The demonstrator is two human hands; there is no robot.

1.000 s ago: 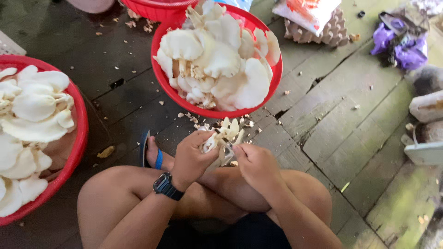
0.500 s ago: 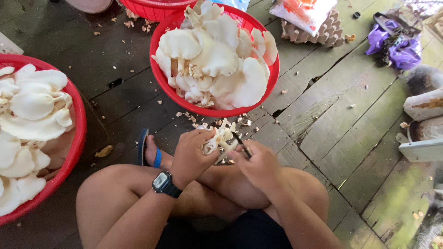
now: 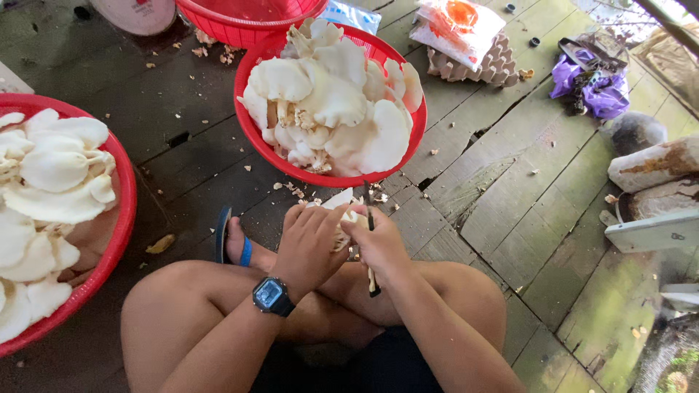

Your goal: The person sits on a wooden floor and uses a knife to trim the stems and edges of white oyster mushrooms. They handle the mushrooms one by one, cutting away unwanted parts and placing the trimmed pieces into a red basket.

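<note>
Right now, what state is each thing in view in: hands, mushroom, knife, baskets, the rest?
Left hand: closed around a white mushroom piece.
Right hand: gripping a knife.
Mushroom piece: held between both hands, above the knees.
Knife: upright, blade at the mushroom.
Middle red basket: heaped with white mushrooms.
Left red basket: full of mushrooms, partly out of frame.
Egg tray: on the planks, a bag on top.
Wristwatch: on the left wrist.

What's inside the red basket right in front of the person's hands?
The red basket is heaped with pale oyster mushrooms, broad caps and stubby stems piled above the rim. The heap hides the basket's bottom, so whatever lies beneath it cannot be seen.
</note>
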